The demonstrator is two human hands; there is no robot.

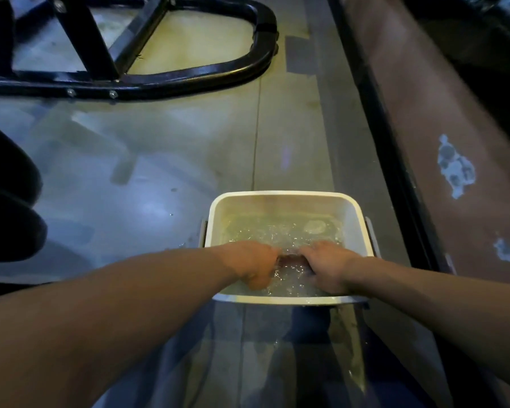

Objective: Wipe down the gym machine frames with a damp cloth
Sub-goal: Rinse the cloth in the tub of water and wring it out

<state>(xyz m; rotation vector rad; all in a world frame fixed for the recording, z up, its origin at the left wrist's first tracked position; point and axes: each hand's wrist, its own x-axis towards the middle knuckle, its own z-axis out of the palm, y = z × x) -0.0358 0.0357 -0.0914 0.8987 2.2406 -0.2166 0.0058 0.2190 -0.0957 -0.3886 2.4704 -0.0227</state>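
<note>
Wetting the cloth before wiping the frame

A black gym machine frame rests on the floor, well apart from the white bucket of water nearer the person. Left hand and right hand dip in, fingers clenched on a dark cloth between them, probably soaking or wringing it.

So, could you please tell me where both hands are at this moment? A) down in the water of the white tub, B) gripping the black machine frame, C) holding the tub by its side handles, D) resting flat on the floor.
A: the left hand and right hand are both in the splashing water inside the white tub, holding a dark cloth between them, far from the black machine frame.
</note>
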